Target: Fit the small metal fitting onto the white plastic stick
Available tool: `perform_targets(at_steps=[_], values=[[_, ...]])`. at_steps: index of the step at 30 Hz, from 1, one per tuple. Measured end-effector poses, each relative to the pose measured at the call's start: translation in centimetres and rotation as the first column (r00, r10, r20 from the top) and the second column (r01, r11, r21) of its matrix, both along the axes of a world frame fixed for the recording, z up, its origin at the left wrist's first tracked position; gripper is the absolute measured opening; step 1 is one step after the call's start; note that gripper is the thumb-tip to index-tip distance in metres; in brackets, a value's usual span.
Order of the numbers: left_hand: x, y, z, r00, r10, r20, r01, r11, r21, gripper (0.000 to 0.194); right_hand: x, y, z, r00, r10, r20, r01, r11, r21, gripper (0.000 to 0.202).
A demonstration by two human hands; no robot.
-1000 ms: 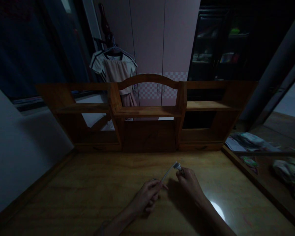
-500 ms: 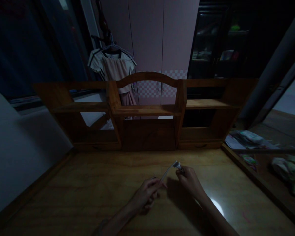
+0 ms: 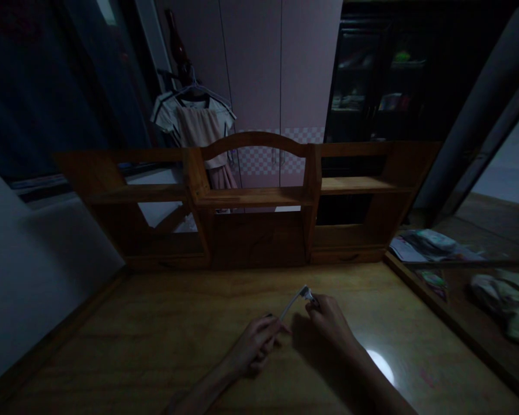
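Note:
My left hand (image 3: 258, 341) is closed, pinching the lower end of a thin, pale, slightly curved strip (image 3: 289, 306) between thumb and fingers. The strip rises to the right toward a small silver-headed tool (image 3: 307, 293). My right hand (image 3: 328, 317) wraps round this tool's darker handle, which the fingers mostly hide. At its upper end the strip meets the tool's head; in the dim light I cannot tell whether the head grips it. Both hands are above the wooden tabletop (image 3: 177, 323).
A wooden shelf unit (image 3: 255, 199) stands along the table's far edge. A raised wooden rim (image 3: 450, 323) borders the right side, with papers (image 3: 428, 245) and cloth (image 3: 508, 305) beyond. A white wall (image 3: 34, 259) is at left. Clothes (image 3: 194, 121) hang behind the shelves.
The whole view has shifted slightly, moving the scene a little to the left. Both hands keep their grips, and the tool's head appears turned a little.

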State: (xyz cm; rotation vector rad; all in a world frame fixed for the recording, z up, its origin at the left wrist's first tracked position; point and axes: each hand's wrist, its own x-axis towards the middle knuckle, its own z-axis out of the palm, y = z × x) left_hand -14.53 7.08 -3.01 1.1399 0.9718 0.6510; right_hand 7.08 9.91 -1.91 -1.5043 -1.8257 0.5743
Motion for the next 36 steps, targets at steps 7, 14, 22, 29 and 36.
perform_targets(at_steps=[7, 14, 22, 29, 36], values=[[-0.1, -0.1, 0.5, 1.000, -0.019, -0.014, 0.020, 1.000, 0.018, 0.049, -0.2, -0.1, -0.4, 1.000, 0.002, 0.015, -0.002, 1.000, -0.002, 0.018], [-0.1, 0.0, 0.5, 0.999, -0.015, -0.036, 0.016, 0.999, 0.028, 0.050, -0.4, -0.2, -0.2, 1.000, 0.008, 0.015, -0.008, 1.000, 0.000, 0.019], [-0.1, 0.3, -0.2, 0.998, 0.055, 0.023, -0.055, 0.998, 0.002, 0.053, 0.2, 0.2, 0.5, 0.993, -0.119, -0.015, 0.119, 0.993, 0.016, 0.018], [-0.1, 0.2, -0.3, 0.991, 0.088, -0.097, -0.077, 0.991, 0.112, 0.057, -0.2, 0.0, -0.1, 0.999, -0.034, -0.022, 0.034, 0.999, -0.003, 0.015], [0.0, -0.3, 1.0, 0.944, 0.220, -0.247, -0.140, 0.942, 0.305, 0.057, -0.3, -0.2, 0.3, 0.998, -0.013, -0.064, 0.013, 1.000, 0.007, 0.015]])
